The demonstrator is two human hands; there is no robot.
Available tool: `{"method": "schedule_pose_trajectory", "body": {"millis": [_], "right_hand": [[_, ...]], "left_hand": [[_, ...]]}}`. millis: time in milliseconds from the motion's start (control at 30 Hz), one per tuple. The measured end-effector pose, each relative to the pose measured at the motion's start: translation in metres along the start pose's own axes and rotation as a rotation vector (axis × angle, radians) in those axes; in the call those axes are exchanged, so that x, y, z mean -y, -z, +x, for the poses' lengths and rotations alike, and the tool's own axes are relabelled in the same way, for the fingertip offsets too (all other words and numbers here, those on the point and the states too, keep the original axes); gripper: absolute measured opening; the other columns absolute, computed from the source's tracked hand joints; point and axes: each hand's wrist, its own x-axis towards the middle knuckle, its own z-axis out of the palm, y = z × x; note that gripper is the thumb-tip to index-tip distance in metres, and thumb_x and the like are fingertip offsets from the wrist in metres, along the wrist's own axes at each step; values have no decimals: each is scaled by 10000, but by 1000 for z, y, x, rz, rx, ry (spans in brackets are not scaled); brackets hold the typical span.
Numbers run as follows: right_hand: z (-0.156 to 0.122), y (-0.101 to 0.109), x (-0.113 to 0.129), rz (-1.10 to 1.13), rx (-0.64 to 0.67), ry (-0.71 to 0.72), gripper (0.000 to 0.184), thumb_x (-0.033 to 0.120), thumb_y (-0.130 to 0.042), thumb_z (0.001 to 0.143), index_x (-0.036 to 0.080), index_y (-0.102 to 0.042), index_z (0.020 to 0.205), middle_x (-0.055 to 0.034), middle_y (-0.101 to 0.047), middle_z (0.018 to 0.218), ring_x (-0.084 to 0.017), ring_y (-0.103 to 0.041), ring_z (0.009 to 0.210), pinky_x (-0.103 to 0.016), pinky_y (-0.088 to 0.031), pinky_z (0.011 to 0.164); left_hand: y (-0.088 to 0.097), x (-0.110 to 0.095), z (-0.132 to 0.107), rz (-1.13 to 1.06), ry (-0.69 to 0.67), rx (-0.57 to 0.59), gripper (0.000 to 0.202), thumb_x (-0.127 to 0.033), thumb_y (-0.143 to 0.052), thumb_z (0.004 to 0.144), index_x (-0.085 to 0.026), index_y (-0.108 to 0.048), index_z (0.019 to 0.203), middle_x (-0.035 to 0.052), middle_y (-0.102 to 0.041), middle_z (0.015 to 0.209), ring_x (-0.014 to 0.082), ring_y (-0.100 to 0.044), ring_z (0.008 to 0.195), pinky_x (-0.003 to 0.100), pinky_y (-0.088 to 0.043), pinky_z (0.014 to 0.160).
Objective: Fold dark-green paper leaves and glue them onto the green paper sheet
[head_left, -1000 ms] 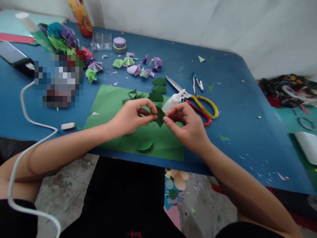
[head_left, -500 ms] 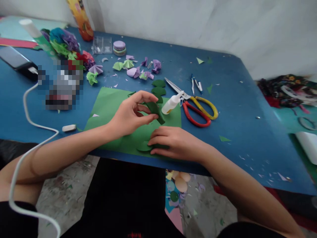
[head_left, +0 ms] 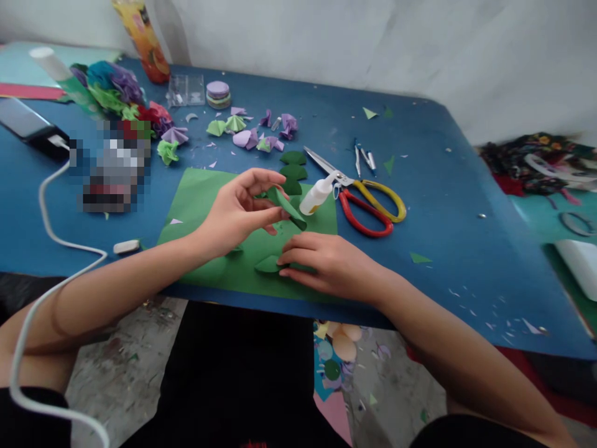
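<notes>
My left hand [head_left: 242, 205] pinches a curled dark green paper piece [head_left: 290, 208] between thumb and fingers, held above a green paper sheet [head_left: 191, 193]. Low on the same sheet, my right hand [head_left: 321, 264] has its fingers closed on another green paper piece [head_left: 268, 265], whose pointed end sticks out to the left. A white glue bottle [head_left: 316, 198] with a narrow nozzle lies tilted just right of the held paper. Behind it, several dark green rounded paper cutouts [head_left: 293, 172] form a column. Part of the sheet is hidden under my hands.
Scissors [head_left: 368, 199] with red and yellow handles lie to the right. Folded purple and green paper pieces [head_left: 252, 138] are scattered behind. At the left are a white cable [head_left: 46, 218], a phone-like black device [head_left: 30, 127], an eraser-like white block [head_left: 125, 247] and a drink bottle [head_left: 148, 46].
The green paper in my left hand has turned slightly, and that hand has shifted a little leftward in view. My right hand stays almost where it was. The whole view has moved slightly.
</notes>
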Motion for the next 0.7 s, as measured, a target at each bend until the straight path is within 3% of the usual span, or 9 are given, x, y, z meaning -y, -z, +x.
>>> {"method": "schedule_pose_trajectory", "body": {"millis": [233,533,600,700], "right_hand": [[-1,-1,-1,-15,-34,-40,181,246,-474,890,163,-634,903,-67,-662,898,-150,-602,760,-258,-465,663],[0,1,0,-12,-113,-190,173,277,-495,874,158,-615,836,-51,-666,774,-156,-596,702,-257,-440,625],[1,2,0,15,-170,-281,192,333,-516,865,168,-605,820,-47,-659,766,-153,-591,690,-260,-438,626],[1,4,-2,81,-356,-445,259,428,-558,828,173,-579,873,-40,-644,778,-139,-570,645,-261,-439,606]], "left_hand": [[-1,0,0,5,-2,-20,330,-223,-663,733,-183,-506,1020,30,-621,932,91,-630,686,148,-496,479],[0,3,2,7,-30,-34,282,-169,-632,728,-165,-519,986,24,-614,881,104,-625,736,165,-507,527],[0,2,2,0,-2,-38,275,-165,-628,724,-161,-520,978,22,-614,877,99,-623,722,168,-511,538],[0,1,2,2,36,-14,267,-157,-617,721,-151,-521,970,23,-616,871,89,-617,691,176,-518,554]]}}
